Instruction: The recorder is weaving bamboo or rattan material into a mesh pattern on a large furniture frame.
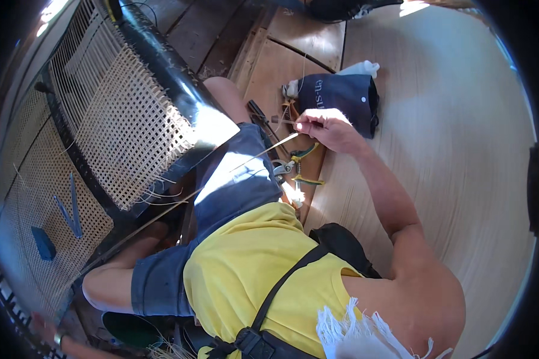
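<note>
My right hand (329, 128) is closed in a pinch over the wooden board's edge. A long pale cane strip (245, 161) runs from it across my lap toward the lower left. A thin brownish piece (283, 121) pokes out beside its fingertips; its kind is unclear. My left hand (45, 330) is dim and blurred at the lower left rim, its fingers not readable. On the left stands a black-framed piece of furniture with a woven cane panel (129, 119), loose strand ends (159, 194) hanging from its lower corner.
Pliers with yellow-green handles (302, 164) lie by my thigh. Beyond are a dark pouch (338, 99) and a black tool (260, 113). Blue-grey tweezers (73, 209) and a dark blue block (43, 243) rest on a second cane panel (36, 185). A pale wooden surface (449, 137) spreads rightward.
</note>
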Tool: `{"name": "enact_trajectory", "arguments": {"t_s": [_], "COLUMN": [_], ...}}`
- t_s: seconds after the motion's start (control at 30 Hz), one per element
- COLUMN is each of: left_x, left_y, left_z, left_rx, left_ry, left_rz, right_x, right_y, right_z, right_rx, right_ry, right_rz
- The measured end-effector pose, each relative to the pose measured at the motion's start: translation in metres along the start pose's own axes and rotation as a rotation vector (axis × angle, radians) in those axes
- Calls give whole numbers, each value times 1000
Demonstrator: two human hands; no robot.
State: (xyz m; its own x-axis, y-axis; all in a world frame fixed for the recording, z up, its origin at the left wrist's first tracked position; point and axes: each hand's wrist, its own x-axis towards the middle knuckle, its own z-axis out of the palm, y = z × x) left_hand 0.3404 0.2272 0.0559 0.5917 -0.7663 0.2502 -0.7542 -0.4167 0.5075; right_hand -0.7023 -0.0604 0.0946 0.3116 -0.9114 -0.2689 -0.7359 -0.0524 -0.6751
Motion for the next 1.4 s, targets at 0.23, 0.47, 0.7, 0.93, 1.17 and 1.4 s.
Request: {"name": "enact_trajectory", "arguments": {"t_s": [0.23, 0.47, 0.7, 0.93, 1.17, 1.4], "left_x": [54, 35, -88, -209, -222, -239], "left_y": [36, 101, 359, 593, 625, 606], "left_z": [-31, -40, 95, 277, 279, 267], "left_rx": [-121, -254, -623, -1095, -1167, -929], "left_ry": [-174, -243, -263, -953, -972, -659], "left_rz": [10, -47, -246, -129, -198, 89], "right_x": [-23, -71, -72, -102, -79, -21], "right_y": [84, 74, 97, 103, -25, -106], "right_z": [11, 94, 125, 89, 74, 100], "right_rx": [-320, -650, -722, -698, 862, 823], "right_ry": [77, 31, -150, -76, -194, -564], "right_rz": [-40, 114, -21, -31, 363, 23]}}
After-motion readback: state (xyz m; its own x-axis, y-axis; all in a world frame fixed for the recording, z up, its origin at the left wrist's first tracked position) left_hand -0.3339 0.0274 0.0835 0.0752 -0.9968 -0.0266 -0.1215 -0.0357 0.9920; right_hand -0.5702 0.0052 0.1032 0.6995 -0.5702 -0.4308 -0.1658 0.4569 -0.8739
